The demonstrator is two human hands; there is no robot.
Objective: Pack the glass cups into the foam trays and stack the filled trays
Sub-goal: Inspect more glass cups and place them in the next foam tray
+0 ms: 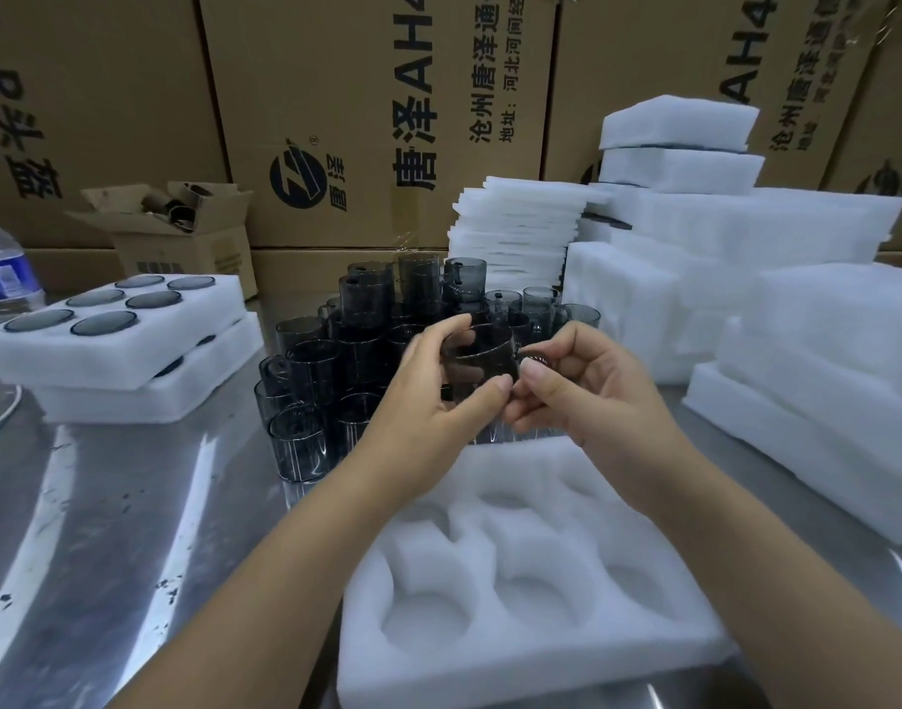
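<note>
Smoky glass cup (482,363) is held up in both hands: left hand (433,386) wraps its near side w/ thumb at the base, right hand (587,388) pinches the handle side. It's over the far edge of an empty foam tray (530,652) on the steel bench (106,545), just in front of the cup pile (346,360). Two stacked trays (116,350), top one filled w/ six cups, sit far left; spare foam (745,258) is stacked at right, cartons (377,104) behind.
</note>
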